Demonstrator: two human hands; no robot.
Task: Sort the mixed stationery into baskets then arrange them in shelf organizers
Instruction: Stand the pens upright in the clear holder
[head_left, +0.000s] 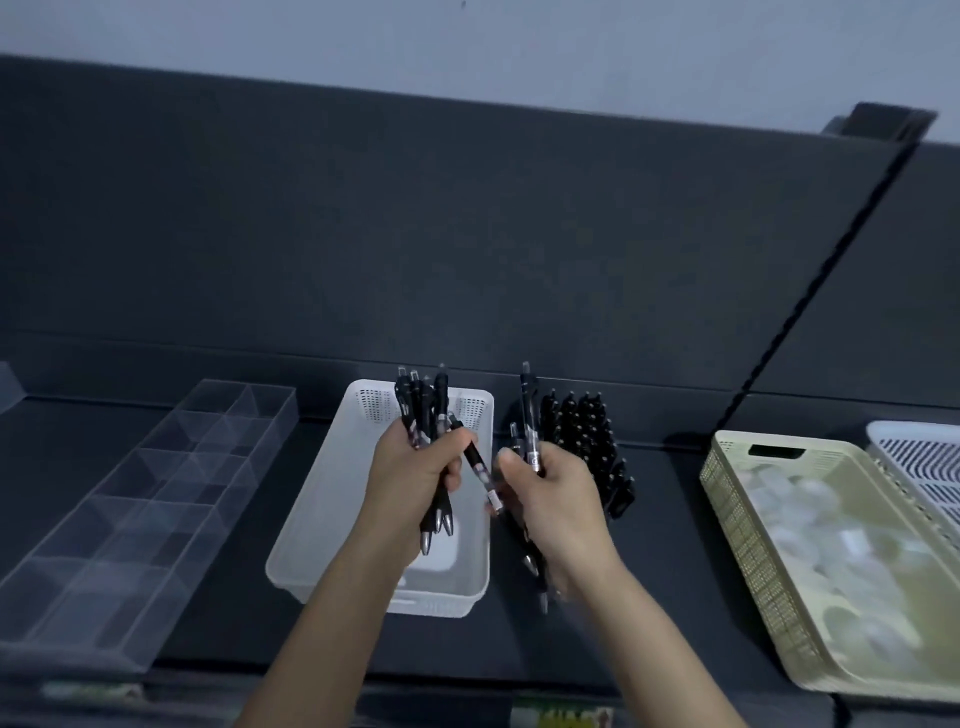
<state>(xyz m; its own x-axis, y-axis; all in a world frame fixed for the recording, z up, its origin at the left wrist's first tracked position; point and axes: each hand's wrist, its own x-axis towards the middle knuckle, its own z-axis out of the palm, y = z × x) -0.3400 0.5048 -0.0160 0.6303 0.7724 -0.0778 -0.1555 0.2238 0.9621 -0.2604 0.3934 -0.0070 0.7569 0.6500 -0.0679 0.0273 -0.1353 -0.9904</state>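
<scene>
Starting at the left, the clear compartment organizer (156, 499) is lying on the dark shelf (665, 545), well apart from the action and probably not at risk. Beside it, the white basket (332, 467) is sitting under the left hand (415, 467), whose fingers are curling round a bundle of black pens (423, 405) that is fanning out at both ends. A fan that loose is likely to shed a pen, though the basket below would probably catch it. Just right of that, one slanting pen (480, 467) is crossing the gap between the hands. I cannot tell which hand is really gripping it, so it looks the likeliest to drop onto the shelf. The right hand (556, 493) is clutching a few more pens (530, 415) upright, near the packed rows of black pens (582, 431) on the shelf behind it; a careless sweep could scatter those rows. Far right, the beige basket (727, 499) is holding pale items too blurred to name, with a slatted white basket (924, 467) just beside it at the frame edge.
</scene>
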